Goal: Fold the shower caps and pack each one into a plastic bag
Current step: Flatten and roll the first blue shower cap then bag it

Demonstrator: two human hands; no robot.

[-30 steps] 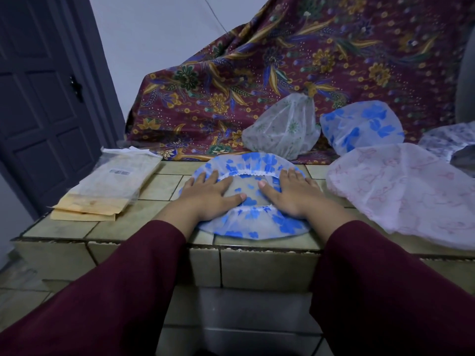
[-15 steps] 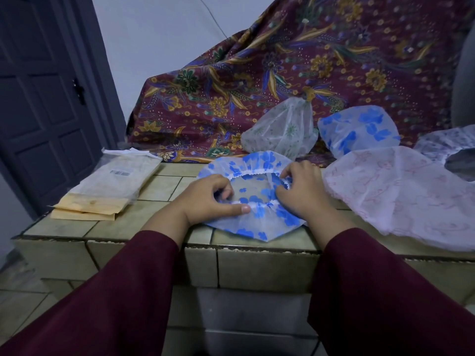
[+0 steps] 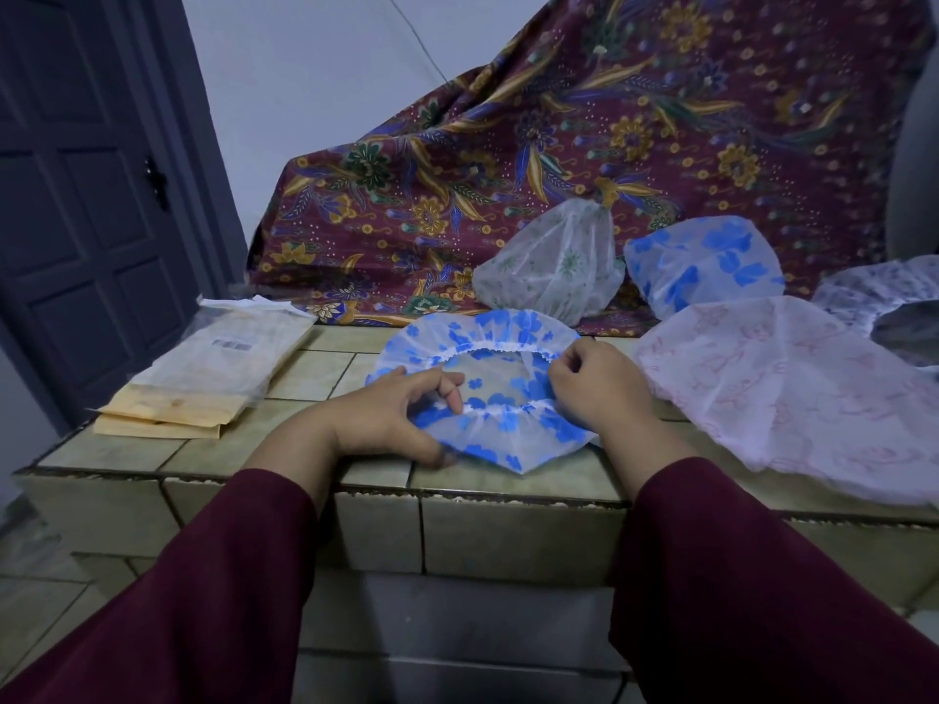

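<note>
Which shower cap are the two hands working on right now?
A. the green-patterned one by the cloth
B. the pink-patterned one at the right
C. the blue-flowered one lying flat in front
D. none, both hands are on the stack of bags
C: the left hand and right hand both pinch the elastic rim of the flat blue-flowered cap on the tiled counter.

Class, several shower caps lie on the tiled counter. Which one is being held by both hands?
The flat blue-flowered shower cap at the front edge; left hand and right hand pinch its elastic rim. The others lie untouched behind and right.
</note>
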